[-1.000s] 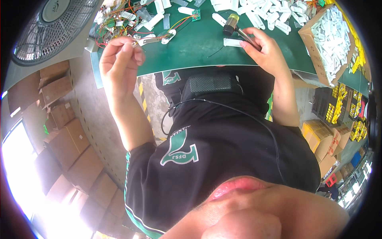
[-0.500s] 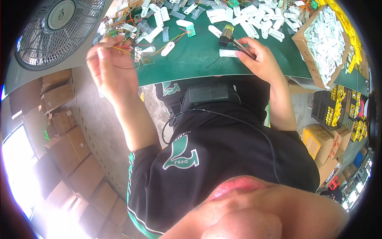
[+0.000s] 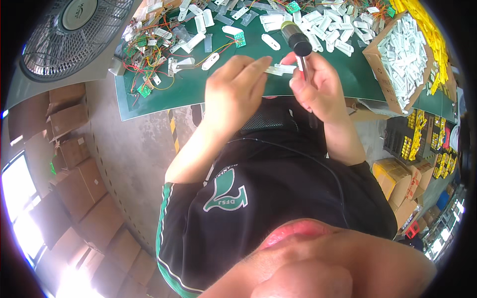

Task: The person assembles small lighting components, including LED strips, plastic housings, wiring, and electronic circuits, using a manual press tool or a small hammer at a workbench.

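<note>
My right hand (image 3: 320, 87) is wrapped around the handle of a small mallet (image 3: 297, 40), whose yellowish and black head points up and away from me. Between my two hands lies a narrow white plastic casing (image 3: 283, 69). Its right end meets the fingers of my right hand. My left hand (image 3: 234, 92) is closed at the casing's left end, fingertips pressed together; the fingers partly cover what they pinch. Beyond the hands, loose white casings (image 3: 271, 41) lie on the green tabletop (image 3: 194, 92).
A tangle of coloured wires and small green circuit boards (image 3: 144, 91) lies at the left. At the right stands a cardboard box (image 3: 385, 74) full of white pieces, beside yellow parts (image 3: 431, 35). A grey fan (image 3: 59, 39) stands far left; stacked cartons (image 3: 89, 184) line the floor.
My left hand has moved right from the wires to the white casing. The mallet has tilted more upright in my right hand, its head nearer me.
</note>
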